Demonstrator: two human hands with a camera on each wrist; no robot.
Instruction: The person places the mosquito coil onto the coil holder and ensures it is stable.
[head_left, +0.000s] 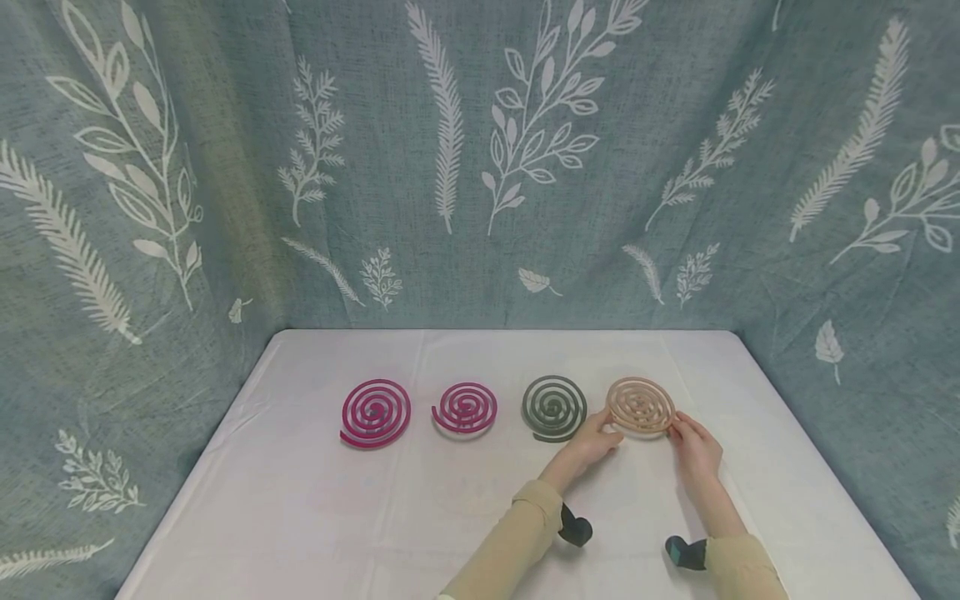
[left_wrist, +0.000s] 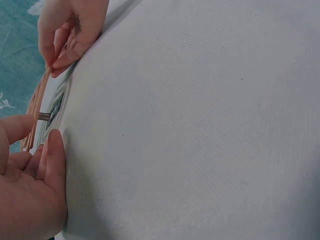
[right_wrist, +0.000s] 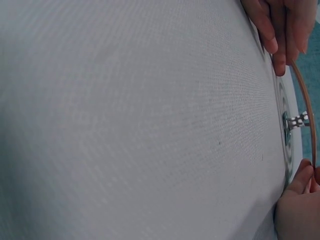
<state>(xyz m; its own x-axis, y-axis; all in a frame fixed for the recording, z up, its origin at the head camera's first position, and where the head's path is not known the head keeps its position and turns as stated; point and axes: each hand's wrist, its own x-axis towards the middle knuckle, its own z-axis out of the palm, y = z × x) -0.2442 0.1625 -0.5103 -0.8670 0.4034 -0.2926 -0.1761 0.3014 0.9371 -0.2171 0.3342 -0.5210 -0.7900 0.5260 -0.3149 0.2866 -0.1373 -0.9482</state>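
A tan spiral mosquito coil (head_left: 640,404) lies at the right end of a row, between both hands. My left hand (head_left: 589,443) holds its left edge, with the thumb over it and fingers below in the left wrist view. On the opposite edge, my right hand (head_left: 697,446) pinches the rim between thumb and fingers. Seen edge-on in the wrist views, the coil sits raised above the cloth on a short metal stand (left_wrist: 44,116). Pale rings show around the stand's base. Just left of the left hand is a dark green coil (head_left: 553,408).
Two magenta coils, one at the far left (head_left: 376,413) and one nearer the middle (head_left: 465,407), complete the row. All rest on a white cloth-covered table (head_left: 300,517). A blue-green curtain (head_left: 465,275) with white leaf patterns surrounds the back and sides.
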